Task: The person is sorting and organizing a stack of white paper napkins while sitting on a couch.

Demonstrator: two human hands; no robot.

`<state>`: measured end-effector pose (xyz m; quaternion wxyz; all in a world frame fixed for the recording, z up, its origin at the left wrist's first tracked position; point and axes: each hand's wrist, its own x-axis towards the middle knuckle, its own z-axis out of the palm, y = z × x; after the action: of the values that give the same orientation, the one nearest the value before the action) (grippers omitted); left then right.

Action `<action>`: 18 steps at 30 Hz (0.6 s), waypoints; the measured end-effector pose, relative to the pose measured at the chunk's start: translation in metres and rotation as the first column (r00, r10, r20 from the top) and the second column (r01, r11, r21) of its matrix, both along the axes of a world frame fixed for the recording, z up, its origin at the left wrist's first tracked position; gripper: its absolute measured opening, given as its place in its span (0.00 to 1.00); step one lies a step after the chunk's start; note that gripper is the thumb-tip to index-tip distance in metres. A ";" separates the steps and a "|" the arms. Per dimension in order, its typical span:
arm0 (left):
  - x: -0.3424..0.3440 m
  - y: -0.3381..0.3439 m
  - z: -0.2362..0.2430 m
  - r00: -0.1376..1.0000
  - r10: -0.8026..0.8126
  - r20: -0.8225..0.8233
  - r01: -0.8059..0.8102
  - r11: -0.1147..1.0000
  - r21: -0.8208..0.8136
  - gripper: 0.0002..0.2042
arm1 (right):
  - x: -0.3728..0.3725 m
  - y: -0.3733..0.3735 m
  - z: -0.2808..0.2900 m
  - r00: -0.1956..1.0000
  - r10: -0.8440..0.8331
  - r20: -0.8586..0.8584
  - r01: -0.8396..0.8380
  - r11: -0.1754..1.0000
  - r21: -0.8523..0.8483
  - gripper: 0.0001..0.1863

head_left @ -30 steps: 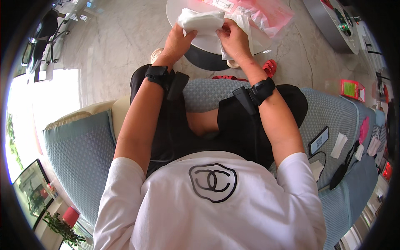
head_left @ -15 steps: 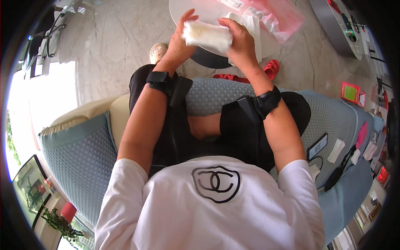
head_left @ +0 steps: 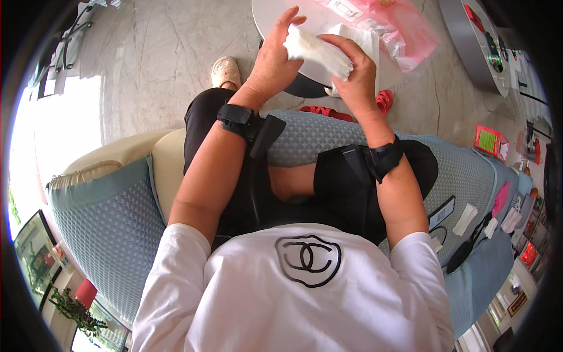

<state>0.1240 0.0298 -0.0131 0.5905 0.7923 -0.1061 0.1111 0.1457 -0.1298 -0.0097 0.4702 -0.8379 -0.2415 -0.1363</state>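
We are grasping a white bundle (head_left: pixel 319 51) with the right hand (head_left: pixel 358 73), whose fingers are wrapping around its right portion while the near end is poking out against the palm. The left hand (head_left: pixel 274 61) is spreading open at the other end: its palm is facing the bundle's far-left tip and its fingers are extending upward beyond it, without curling around it. The bundle is slanting between our two hands, running from upper left down to lower right, and we are keeping it raised above the round white table (head_left: pixel 265 14). Just behind the right hand, a flat white sheet (head_left: pixel 365 40) is lying on that table, and a pink plastic bag (head_left: pixel 404 32) is sitting beside the sheet, farther to the right. Below our forearms, the blue quilted sofa cover (head_left: pixel 296 141) is stretching out, with a phone (head_left: pixel 441 212) resting on its right side.
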 end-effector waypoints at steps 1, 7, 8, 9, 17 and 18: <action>-0.001 0.001 0.003 0.997 -0.052 -0.054 0.049 0.998 -0.048 0.38 | -0.001 0.001 0.002 0.999 -0.035 0.005 0.035 0.999 0.004 0.15; -0.001 0.002 -0.014 0.990 0.033 0.136 -0.054 0.987 0.152 0.36 | -0.005 0.000 -0.001 0.991 0.009 -0.137 0.005 0.995 0.102 0.14; -0.004 0.002 -0.010 0.989 -0.033 0.147 0.011 0.989 0.146 0.39 | -0.005 0.000 0.005 0.972 0.014 -0.235 0.022 0.989 0.148 0.13; -0.006 0.003 -0.006 0.988 -0.032 0.149 0.010 0.989 0.148 0.39 | -0.005 0.001 0.010 0.943 0.024 -0.331 0.043 0.980 0.193 0.13; -0.024 0.025 0.015 0.981 -0.147 -0.124 0.084 0.909 -0.408 0.29 | -0.007 -0.005 0.020 0.656 0.471 -0.589 0.014 0.773 0.634 0.21; -0.029 0.025 0.018 0.980 -0.153 -0.126 0.090 0.909 -0.407 0.27 | -0.009 -0.004 0.022 0.660 0.474 -0.583 0.010 0.770 0.638 0.21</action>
<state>0.0955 0.0545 0.0047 0.7519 0.6532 -0.0843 0.0315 0.1371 -0.1343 0.0119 0.7756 -0.5917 -0.0948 0.1981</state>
